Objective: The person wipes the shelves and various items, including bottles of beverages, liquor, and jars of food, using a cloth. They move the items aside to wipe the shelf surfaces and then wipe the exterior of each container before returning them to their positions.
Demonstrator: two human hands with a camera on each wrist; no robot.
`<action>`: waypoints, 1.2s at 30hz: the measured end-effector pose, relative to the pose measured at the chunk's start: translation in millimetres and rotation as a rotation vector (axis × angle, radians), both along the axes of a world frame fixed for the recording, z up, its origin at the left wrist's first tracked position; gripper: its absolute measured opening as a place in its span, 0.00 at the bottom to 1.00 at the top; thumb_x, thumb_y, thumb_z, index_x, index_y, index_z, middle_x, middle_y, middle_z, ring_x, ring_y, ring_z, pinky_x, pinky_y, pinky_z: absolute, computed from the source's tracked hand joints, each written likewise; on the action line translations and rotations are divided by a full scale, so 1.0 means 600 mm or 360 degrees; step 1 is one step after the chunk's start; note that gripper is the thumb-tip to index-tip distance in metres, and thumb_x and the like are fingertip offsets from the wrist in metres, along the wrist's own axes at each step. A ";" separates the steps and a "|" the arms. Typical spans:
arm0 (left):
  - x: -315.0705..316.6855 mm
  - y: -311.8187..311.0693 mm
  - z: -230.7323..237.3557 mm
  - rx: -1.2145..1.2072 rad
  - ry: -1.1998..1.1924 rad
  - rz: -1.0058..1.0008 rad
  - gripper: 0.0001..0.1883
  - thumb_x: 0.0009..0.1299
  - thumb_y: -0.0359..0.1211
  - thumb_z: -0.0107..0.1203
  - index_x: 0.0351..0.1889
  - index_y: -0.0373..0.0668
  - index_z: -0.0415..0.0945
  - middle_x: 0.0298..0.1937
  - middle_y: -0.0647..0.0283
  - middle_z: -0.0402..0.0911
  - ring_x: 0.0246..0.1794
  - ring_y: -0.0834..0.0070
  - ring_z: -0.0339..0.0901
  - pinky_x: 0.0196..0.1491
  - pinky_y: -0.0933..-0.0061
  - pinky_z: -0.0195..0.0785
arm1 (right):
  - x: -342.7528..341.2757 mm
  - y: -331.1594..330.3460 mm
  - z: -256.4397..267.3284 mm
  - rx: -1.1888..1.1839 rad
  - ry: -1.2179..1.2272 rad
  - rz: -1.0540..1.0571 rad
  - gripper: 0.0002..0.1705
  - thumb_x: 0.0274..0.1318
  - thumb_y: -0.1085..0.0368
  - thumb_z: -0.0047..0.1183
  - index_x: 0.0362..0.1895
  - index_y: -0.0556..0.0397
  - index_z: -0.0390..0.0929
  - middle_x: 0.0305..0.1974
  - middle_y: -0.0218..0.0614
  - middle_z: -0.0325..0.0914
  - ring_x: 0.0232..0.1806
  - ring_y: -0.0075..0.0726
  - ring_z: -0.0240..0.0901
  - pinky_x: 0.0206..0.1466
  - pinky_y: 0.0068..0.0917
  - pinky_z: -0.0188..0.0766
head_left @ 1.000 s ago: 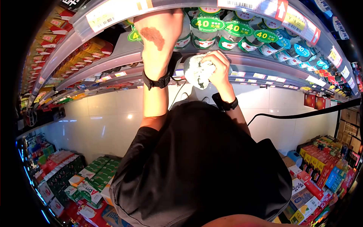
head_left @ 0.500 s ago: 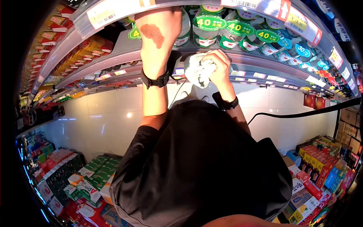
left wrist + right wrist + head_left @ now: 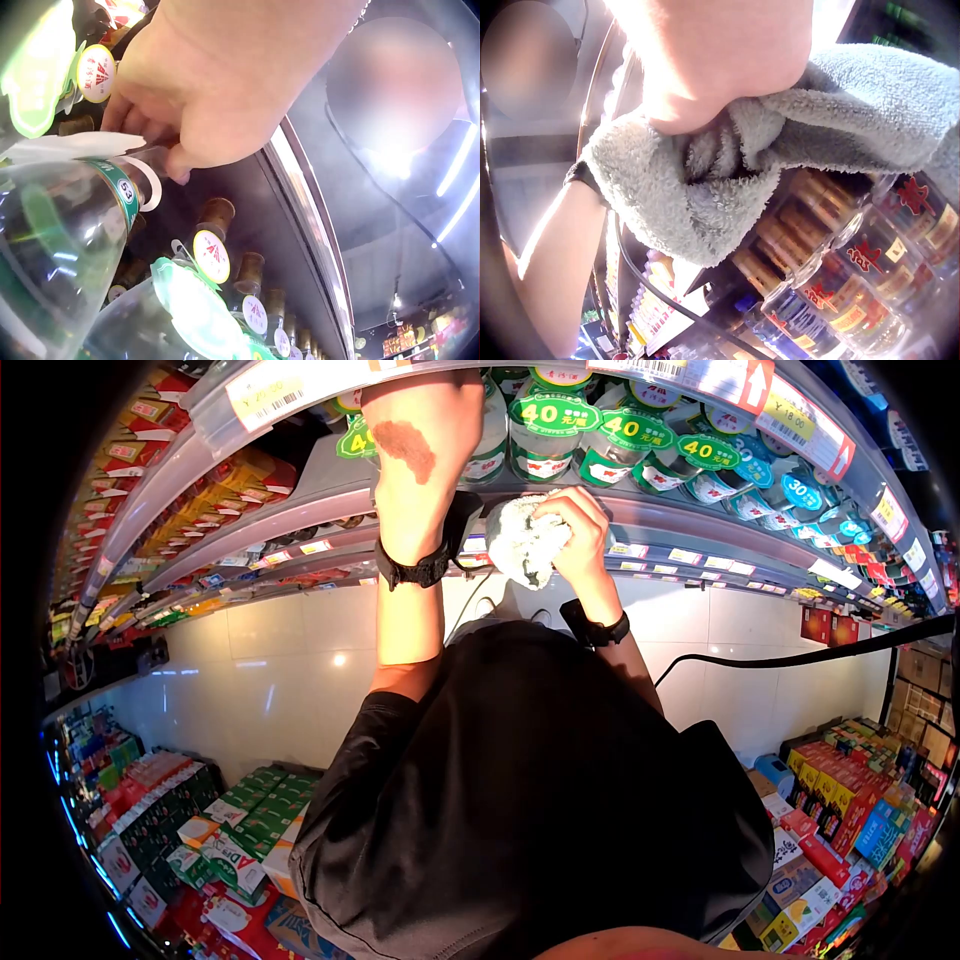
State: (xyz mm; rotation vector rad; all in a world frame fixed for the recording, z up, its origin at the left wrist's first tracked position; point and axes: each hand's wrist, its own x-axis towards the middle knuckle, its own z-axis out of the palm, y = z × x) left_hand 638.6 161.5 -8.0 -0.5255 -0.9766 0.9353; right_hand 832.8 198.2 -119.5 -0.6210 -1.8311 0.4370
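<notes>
In the head view my left hand reaches up into the shelf, its fingers hidden under the shelf edge above. The left wrist view shows its thumb and fingers curled at the neck of a clear glass bottle with a green neck band. More capped bottles stand beside that one, with round tags at their necks. My right hand grips a bunched pale towel in front of the shelf edge. Up close, the towel is fluffy and grey-green, folded around the fingers.
Green price tags hang on the bottles, with blue-tagged ones further right. A price strip runs along the upper shelf edge. Red and orange packs fill the left shelf. A black cable crosses on the right. Stacked cartons stand behind the person.
Both hands stay nearly in place, the left at the bottle and the right with the towel. The head view shifts only slightly.
</notes>
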 end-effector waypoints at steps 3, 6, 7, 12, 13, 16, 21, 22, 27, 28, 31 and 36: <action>-0.001 0.003 0.004 0.0024 -0.0025 -0.0003 0.26 0.68 0.29 0.55 0.66 0.38 0.69 0.69 0.51 0.61 0.71 0.54 0.48 0.62 0.56 0.74 | 0.000 0.000 -0.001 0.0000 0.0002 0.0000 0.09 0.35 0.72 0.63 0.26 0.51 0.78 0.26 0.35 0.76 0.30 0.44 0.76 0.33 0.35 0.71; 0.002 0.004 0.007 0.0033 -0.0077 -0.0034 0.26 0.66 0.27 0.55 0.65 0.38 0.70 0.67 0.51 0.63 0.68 0.54 0.51 0.61 0.55 0.74 | 0.001 -0.001 -0.003 -0.0007 -0.0006 -0.0002 0.09 0.35 0.72 0.64 0.26 0.51 0.78 0.26 0.35 0.76 0.30 0.44 0.76 0.33 0.35 0.71; 0.003 0.005 0.010 0.0041 -0.0118 -0.0047 0.26 0.66 0.27 0.55 0.64 0.38 0.71 0.66 0.51 0.64 0.67 0.53 0.52 0.61 0.55 0.73 | 0.001 -0.001 -0.004 -0.0008 -0.0010 -0.0003 0.09 0.35 0.72 0.64 0.26 0.51 0.78 0.26 0.35 0.76 0.30 0.44 0.76 0.33 0.36 0.71; 0.010 0.019 0.025 0.0063 -0.0737 -0.0361 0.26 0.63 0.25 0.55 0.62 0.37 0.73 0.62 0.51 0.67 0.63 0.52 0.57 0.60 0.55 0.72 | -0.001 -0.005 -0.006 -0.0039 -0.0015 -0.0008 0.09 0.35 0.73 0.63 0.26 0.51 0.78 0.26 0.35 0.76 0.30 0.44 0.76 0.33 0.36 0.71; 0.012 0.024 0.032 0.0061 -0.1045 -0.0554 0.26 0.62 0.24 0.55 0.61 0.37 0.73 0.61 0.51 0.68 0.62 0.52 0.58 0.59 0.55 0.72 | -0.001 -0.006 -0.006 -0.0041 -0.0015 -0.0011 0.09 0.35 0.73 0.63 0.26 0.51 0.78 0.26 0.35 0.76 0.30 0.44 0.76 0.33 0.36 0.71; 0.015 0.039 0.051 0.0020 -0.2144 -0.1414 0.26 0.61 0.23 0.56 0.60 0.37 0.74 0.59 0.50 0.70 0.59 0.51 0.61 0.59 0.54 0.71 | -0.002 -0.005 -0.007 -0.0024 0.0000 -0.0016 0.08 0.35 0.74 0.62 0.25 0.51 0.78 0.26 0.35 0.76 0.30 0.44 0.76 0.33 0.36 0.71; 0.017 0.051 0.066 0.0095 -0.2690 -0.2027 0.26 0.58 0.21 0.56 0.58 0.36 0.76 0.55 0.50 0.73 0.54 0.50 0.66 0.57 0.54 0.70 | -0.001 -0.007 -0.005 -0.0051 -0.0014 -0.0011 0.08 0.36 0.75 0.62 0.25 0.51 0.78 0.26 0.36 0.77 0.30 0.44 0.76 0.33 0.36 0.71; 0.017 0.050 0.068 0.0113 -0.2730 -0.2102 0.26 0.57 0.21 0.56 0.57 0.36 0.76 0.55 0.50 0.74 0.53 0.50 0.67 0.57 0.54 0.70 | -0.001 -0.007 -0.005 -0.0058 -0.0016 -0.0011 0.08 0.36 0.75 0.62 0.25 0.51 0.78 0.26 0.36 0.77 0.30 0.44 0.76 0.33 0.36 0.71; 0.019 0.050 0.064 0.0209 -0.2839 -0.2529 0.26 0.54 0.19 0.56 0.55 0.35 0.78 0.51 0.50 0.77 0.49 0.49 0.72 0.56 0.53 0.69 | 0.001 -0.007 -0.001 -0.0050 -0.0029 0.0014 0.08 0.36 0.75 0.61 0.25 0.52 0.78 0.27 0.36 0.77 0.31 0.45 0.76 0.34 0.36 0.72; 0.019 0.035 0.060 0.0186 -0.2815 -0.2695 0.26 0.54 0.18 0.56 0.55 0.35 0.78 0.50 0.50 0.77 0.48 0.49 0.73 0.55 0.53 0.68 | 0.002 -0.007 0.000 -0.0045 -0.0036 0.0017 0.08 0.36 0.75 0.61 0.25 0.52 0.78 0.27 0.36 0.77 0.31 0.45 0.77 0.34 0.36 0.72; 0.000 -0.049 0.028 -0.0155 -0.2719 -0.2834 0.24 0.52 0.18 0.56 0.51 0.34 0.77 0.50 0.51 0.80 0.47 0.52 0.76 0.55 0.55 0.68 | 0.005 -0.007 -0.004 -0.0046 -0.0081 0.0016 0.06 0.39 0.73 0.62 0.27 0.53 0.79 0.28 0.37 0.79 0.33 0.45 0.79 0.37 0.34 0.73; -0.100 -0.063 -0.088 0.0650 -0.3077 -0.3121 0.19 0.55 0.17 0.52 0.46 0.34 0.73 0.47 0.52 0.76 0.46 0.61 0.74 0.55 0.62 0.67 | 0.006 -0.009 -0.001 -0.0114 -0.0120 0.0017 0.06 0.40 0.72 0.62 0.27 0.53 0.79 0.29 0.38 0.79 0.34 0.45 0.79 0.38 0.34 0.73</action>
